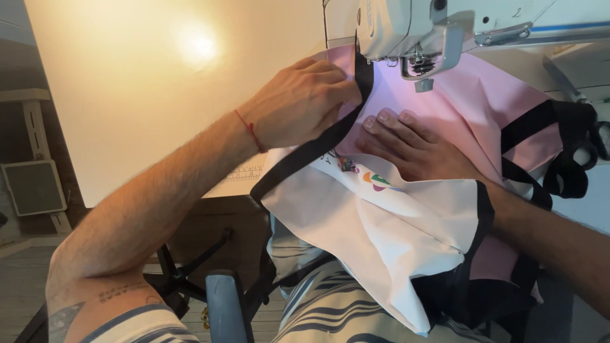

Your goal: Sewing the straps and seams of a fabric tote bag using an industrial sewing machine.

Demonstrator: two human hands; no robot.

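My left hand (298, 101) pinches the black binding strip (318, 145) against the edge of the pink fabric (457, 101), fingers (330, 79) closed narrow on it just in front of the presser foot (422, 82), so the trim feeds straight under the needle of the sewing machine (406, 28). My right hand (413, 146) lies flat and open on the pink fabric beside it, fingers spread a little and holding nothing, only pressing the cloth down so it does not slide off the table (146, 95). The work itself, a pink and white bag panel, rests partly on the table under the machine head and partly hangs into my lap, the white fabric (381, 228) with a small coloured print (376, 181) drooping over my striped clothing. More black strap (572, 152) bunches to the right, clear of the seam

Counted: one sewing machine, two hands, one red thread bracelet (249, 130) on the left wrist, one coloured print, one printed ruler strip (244, 173) on the table edge, one black chair armrest (225, 305) below
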